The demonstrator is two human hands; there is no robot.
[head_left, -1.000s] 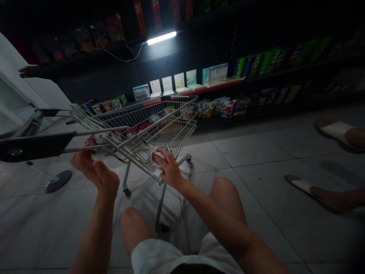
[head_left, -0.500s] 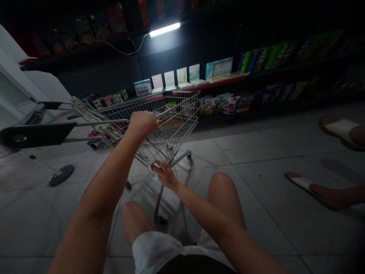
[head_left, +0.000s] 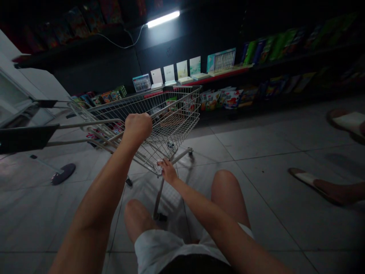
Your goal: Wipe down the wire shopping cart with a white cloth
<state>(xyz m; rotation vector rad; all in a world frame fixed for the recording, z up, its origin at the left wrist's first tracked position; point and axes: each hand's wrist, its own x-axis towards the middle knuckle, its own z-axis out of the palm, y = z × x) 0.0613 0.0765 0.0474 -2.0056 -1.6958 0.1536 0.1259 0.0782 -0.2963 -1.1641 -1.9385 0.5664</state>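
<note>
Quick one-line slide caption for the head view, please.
Seated on a tiled floor, left hand grips the wire shopping cart by its rim, right hand presses a white cloth to its lower corner.

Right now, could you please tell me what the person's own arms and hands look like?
The left arm and right arm are bare, no sleeves in view. The left hand and right hand wear no gloves; no watch, bracelet or ring shows.

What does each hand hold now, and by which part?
The left hand grips the shopping cart by a metal bar at the basket's near upper edge. The right hand holds a white cloth, mostly hidden, against the basket's lower near corner.
</note>
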